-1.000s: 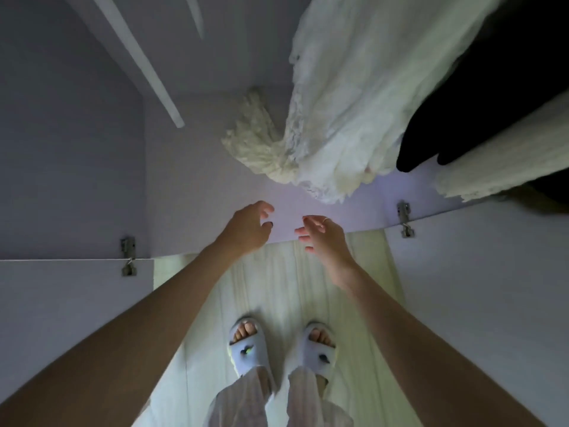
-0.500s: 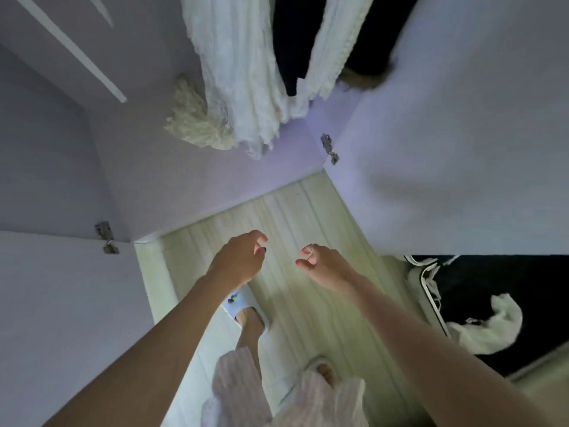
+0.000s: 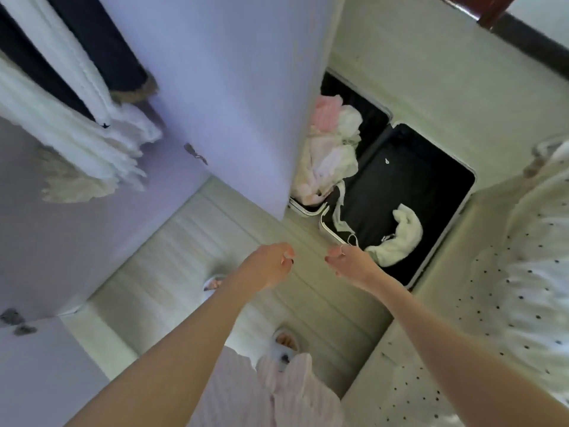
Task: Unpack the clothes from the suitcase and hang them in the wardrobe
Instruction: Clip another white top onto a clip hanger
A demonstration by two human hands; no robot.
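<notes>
Wood floor (image 3: 184,257), one open suitcase (image 3: 409,186), two hands (image 3: 271,266)

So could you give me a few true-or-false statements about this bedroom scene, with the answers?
1. The black-lined suitcase lies open on the floor. True.
2. Both hands hold a garment. False: both are empty.
3. A small white garment lies in the suitcase half nearer the hands. True.
4. The wardrobe holds no clothes. False: white garments hang inside.
5. The pink and white clothes pile sits on the bed. False: it is in the suitcase.
</notes>
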